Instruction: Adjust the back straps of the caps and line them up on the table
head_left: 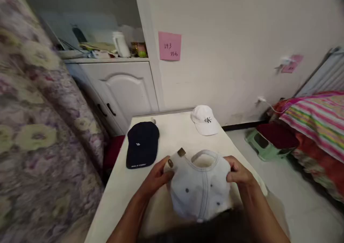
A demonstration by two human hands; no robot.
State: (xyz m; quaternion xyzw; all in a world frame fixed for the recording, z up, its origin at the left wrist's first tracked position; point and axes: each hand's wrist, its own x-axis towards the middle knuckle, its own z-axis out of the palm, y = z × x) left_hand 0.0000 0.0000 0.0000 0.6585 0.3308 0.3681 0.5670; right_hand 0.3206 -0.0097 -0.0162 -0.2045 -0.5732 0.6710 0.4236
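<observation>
Between my two hands is a light blue-grey baseball cap [193, 189], its back opening and strap turned away from me over the near part of the table. My left hand [158, 176] pinches the cap's left side, close to a metal buckle on the strap. On the opposite side my right hand [239, 171] grips the fabric with thumb and fingers. A dark navy cap [143, 144] rests on the table left of the held cap. Farther back on the right sits a white cap [204, 119] with black "CK" letters.
The cream table [174, 132] stands against the wall. A floral curtain [40, 128] hangs along the left, beside a white cabinet [123, 89]. A green stool [259, 144] with a dark red top and a bed with a striped cover [319, 114] are at the right.
</observation>
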